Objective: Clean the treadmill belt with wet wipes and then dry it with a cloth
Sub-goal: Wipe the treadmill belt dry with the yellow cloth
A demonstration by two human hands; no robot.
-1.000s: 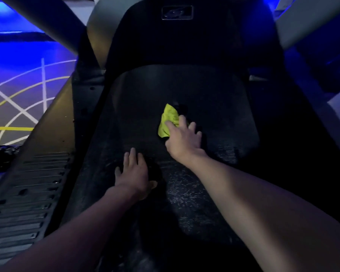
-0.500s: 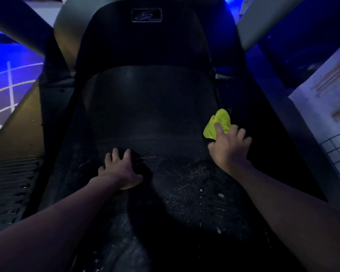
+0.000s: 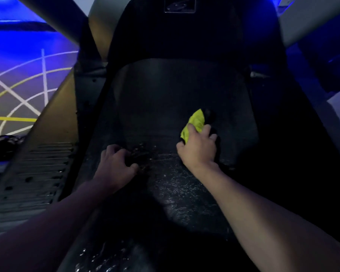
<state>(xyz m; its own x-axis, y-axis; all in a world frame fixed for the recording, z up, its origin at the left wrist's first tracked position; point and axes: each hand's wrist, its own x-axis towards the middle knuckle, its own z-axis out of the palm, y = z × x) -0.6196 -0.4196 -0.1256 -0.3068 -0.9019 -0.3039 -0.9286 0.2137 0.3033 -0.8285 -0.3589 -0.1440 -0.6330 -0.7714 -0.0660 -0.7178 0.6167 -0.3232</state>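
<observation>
Moved in from the right edge of the belt (image 3: 165, 95), your right hand (image 3: 198, 148) clamps the yellow cloth (image 3: 195, 120) just right of centre. Your left hand (image 3: 114, 167) rests curled, empty. Drying seems underway; wet streaks remain nearer you.

A person's left hand (image 3: 114, 165) and right hand (image 3: 198, 148), both bare. The forearms (image 3: 263, 218) are bare too, as far as they show.

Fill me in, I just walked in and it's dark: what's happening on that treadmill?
A person leans over the treadmill belt. Their right hand holds a bunched yellow-green cloth against the belt, right of its middle. The left hand rests on the belt nearer its left edge, fingers curled, holding nothing. Glistening specks show on the belt near the hands.
</observation>
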